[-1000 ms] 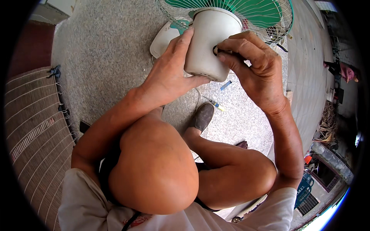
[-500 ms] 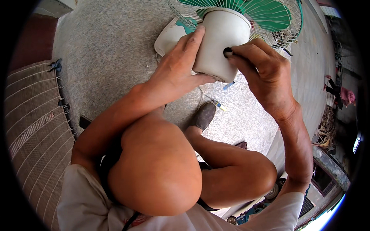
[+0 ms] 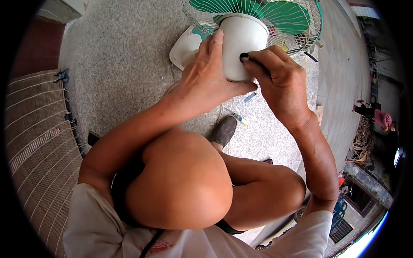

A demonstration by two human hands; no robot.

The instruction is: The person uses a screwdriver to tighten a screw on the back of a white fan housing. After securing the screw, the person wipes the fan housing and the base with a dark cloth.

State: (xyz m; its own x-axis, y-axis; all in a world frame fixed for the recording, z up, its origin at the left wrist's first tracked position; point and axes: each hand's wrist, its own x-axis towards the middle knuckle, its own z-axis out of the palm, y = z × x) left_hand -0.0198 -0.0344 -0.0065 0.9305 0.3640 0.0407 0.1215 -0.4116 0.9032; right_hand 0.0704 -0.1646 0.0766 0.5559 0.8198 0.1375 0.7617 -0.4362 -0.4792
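Note:
An electric fan lies in front of me, with green blades (image 3: 286, 17) behind a wire guard (image 3: 301, 43). Its white, cup-shaped motor housing (image 3: 243, 38) points toward me. My left hand (image 3: 204, 69) is wrapped round the left side and underside of the housing, thumb stretched beneath it. Against the housing's right side, my right hand (image 3: 279, 77) pinches a small round black piece (image 3: 244, 57). The fingertips cover part of that piece, so whether it is fixed to the housing cannot be seen. Beyond my left hand is the fan's white base (image 3: 183, 47).
A screwdriver (image 3: 238, 116) lies on the speckled floor by my shoe (image 3: 226, 130), with a blue strip (image 3: 250, 97) below the housing. A slatted mat (image 3: 43, 137) covers the left side. Another person (image 3: 380, 118) is at the far right.
The housing and both hands have shifted slightly left in the picture, and the housing looks tilted differently. Both hands keep their hold.

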